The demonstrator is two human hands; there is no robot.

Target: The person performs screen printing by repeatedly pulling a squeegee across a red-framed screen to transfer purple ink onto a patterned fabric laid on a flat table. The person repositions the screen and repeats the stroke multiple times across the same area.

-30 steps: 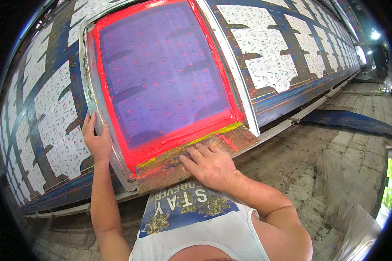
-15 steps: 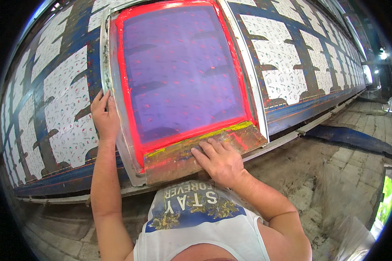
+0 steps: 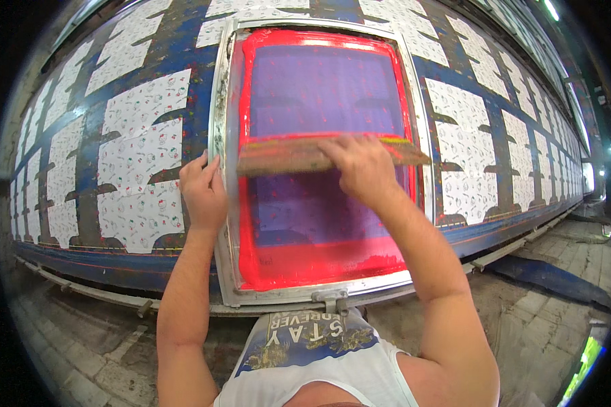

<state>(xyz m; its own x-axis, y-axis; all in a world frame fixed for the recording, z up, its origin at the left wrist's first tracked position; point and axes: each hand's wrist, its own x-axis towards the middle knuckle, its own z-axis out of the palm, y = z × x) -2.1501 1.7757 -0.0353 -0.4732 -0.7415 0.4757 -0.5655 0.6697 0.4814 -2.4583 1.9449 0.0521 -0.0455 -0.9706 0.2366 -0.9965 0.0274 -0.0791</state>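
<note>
White printed sheets [image 3: 142,163] line a long blue table [image 3: 200,102] across the background. Mid-frame, a wooden board [image 3: 285,156], clamped in the right hand [image 3: 365,167], lies crosswise over a purple mesh [image 3: 326,81] bordered by wet-looking red paint [image 3: 312,264]. Around these runs a metal frame [image 3: 222,230], its left rail touched by the left hand [image 3: 205,193], whether gripping I cannot tell.

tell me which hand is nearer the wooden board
Right. The right hand holds the wooden board; the left hand is left of it, apart, at the silver frame.
</note>
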